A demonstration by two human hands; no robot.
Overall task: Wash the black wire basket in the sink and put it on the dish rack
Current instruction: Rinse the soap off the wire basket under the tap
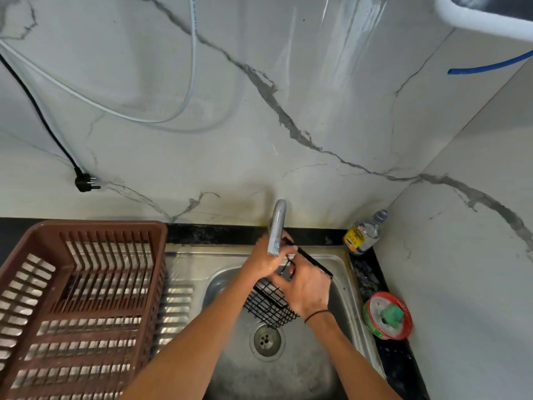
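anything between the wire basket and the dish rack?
Only bare steel: the sink's ribbed drainboard separates the black wire basket from the brown dish rack, in the head view.

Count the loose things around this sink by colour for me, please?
Black: 2, the wire basket and the plug
Brown: 1, the dish rack
Clear: 1, the bottle
Red: 1, the soap tub
Green: 1, the sponge
Total: 6

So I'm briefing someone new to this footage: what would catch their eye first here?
First, the two hands meeting under the tap over the steel sink: the left hand and the right hand both hold the black wire basket above the drain. Next, the big brown dish rack on the drainboard to the left, and the green sponge in a red-rimmed tub on the right.
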